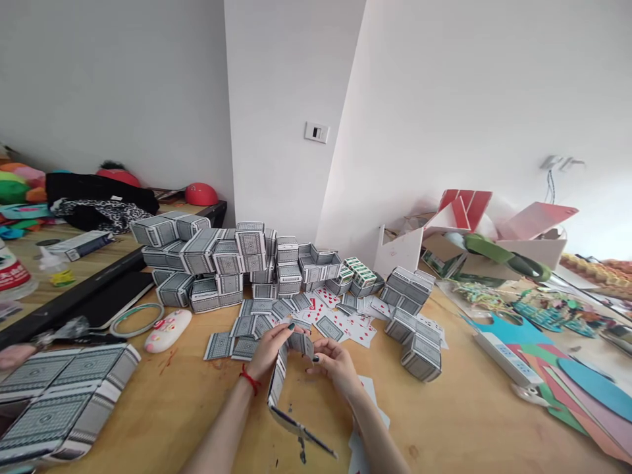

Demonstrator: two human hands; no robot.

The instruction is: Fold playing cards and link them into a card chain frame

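My left hand (pixel 273 347) and my right hand (pixel 337 364) both grip a folded strip of grey-backed playing cards (pixel 282 388) that bends between them above the wooden table (pixel 469 421). A red string circles my left wrist. Just beyond my hands lie loose playing cards (pixel 316 316), some face up, some face down. Behind those stands a stack of card cubes (pixel 222 260) made from the same grey-backed cards.
More card cubes (pixel 415 329) sit to the right, and a large card block (pixel 59 395) lies at the near left. A white power strip (pixel 503 355), coloured paper (pixel 582 388) and cardboard boxes (pixel 494 237) fill the right side. A tape ring (pixel 137 319) lies at the left.
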